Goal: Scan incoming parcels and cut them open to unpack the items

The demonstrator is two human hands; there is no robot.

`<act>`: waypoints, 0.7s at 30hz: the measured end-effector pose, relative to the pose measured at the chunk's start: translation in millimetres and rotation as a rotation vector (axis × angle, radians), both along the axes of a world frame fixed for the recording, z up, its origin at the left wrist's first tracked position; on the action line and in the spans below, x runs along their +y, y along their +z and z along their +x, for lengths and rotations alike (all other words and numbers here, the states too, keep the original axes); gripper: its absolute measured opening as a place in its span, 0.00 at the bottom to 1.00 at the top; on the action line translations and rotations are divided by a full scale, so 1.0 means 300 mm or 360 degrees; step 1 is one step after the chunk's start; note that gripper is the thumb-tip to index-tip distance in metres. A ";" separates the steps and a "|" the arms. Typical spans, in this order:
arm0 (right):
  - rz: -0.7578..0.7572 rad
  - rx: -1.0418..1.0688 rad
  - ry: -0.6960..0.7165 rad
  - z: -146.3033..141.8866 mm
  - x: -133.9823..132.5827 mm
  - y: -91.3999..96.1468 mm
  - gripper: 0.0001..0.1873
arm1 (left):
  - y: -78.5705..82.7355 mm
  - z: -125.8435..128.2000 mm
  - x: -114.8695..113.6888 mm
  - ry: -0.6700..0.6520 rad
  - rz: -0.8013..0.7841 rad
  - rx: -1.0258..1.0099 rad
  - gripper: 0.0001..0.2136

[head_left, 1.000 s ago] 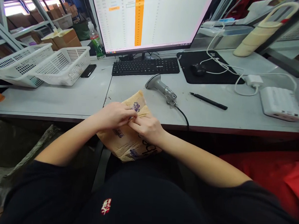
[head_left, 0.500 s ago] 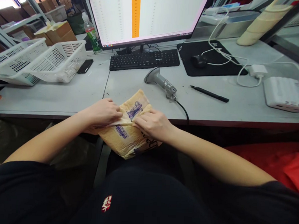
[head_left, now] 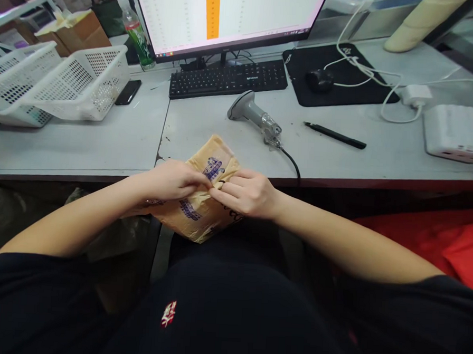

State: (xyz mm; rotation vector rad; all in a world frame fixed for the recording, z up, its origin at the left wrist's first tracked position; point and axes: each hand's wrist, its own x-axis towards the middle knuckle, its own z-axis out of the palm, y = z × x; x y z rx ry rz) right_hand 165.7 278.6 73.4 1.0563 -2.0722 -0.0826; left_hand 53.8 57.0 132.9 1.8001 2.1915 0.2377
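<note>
Tutor: Since the earlier frame, both hands have drawn together. The left hand [head_left: 173, 180] and the right hand [head_left: 248, 193] lay spread apart on the padded mailer [head_left: 192, 223]; now their fingertips meet at its middle.

Student: What grip does each hand show?

Tutor: Each pinches a fold of the mailer's upper face between thumb and fingers; neither is released. The mailer lies beneath both hands, across the near edge of the desk [head_left: 103, 143], its lower half overhanging toward the lap.

Student: How far along is the handling?

Tutor: Judged from this view, the mailer is creased, yet no opening shows and nothing is out of it. Whether a flap is lifted under the fingers is hidden.

Student: Is any writing legible?

Tutor: Purple-blue printed blocks sit between and below the hands, too small to read; black letters by the right hand are mostly covered. Just beyond the right hand lies a barcode scanner [head_left: 252, 112], its cable running back toward that wrist; farther right, a black pen [head_left: 334, 135]. Well beyond the hands stand a keyboard [head_left: 228, 77] with a small white mark, illegible, and a monitor [head_left: 229, 13] showing a spreadsheet with an orange column, cells unreadable. Beyond and left of the left hand are white baskets [head_left: 78, 81] and a dark phone [head_left: 128, 92]. Below the hands, a black shirt bears a red-and-white emblem [head_left: 168, 313], not legible.
</note>
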 end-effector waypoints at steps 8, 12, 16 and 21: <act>0.0008 -0.0352 -0.0112 0.014 -0.012 0.057 0.18 | 0.024 0.017 -0.002 -0.0338 -0.0164 0.0600 0.08; -0.0007 -0.0531 -0.0342 0.031 0.019 0.120 0.18 | 0.119 -0.033 -0.049 -0.0195 -0.0015 0.0772 0.15; 0.0021 -0.0593 -0.0417 0.070 0.044 0.138 0.15 | 0.130 -0.082 -0.120 -0.0018 0.0121 0.0825 0.19; 0.0033 -0.0517 -0.0365 0.125 0.050 0.127 0.12 | 0.072 -0.082 -0.175 0.0091 0.0185 0.0854 0.18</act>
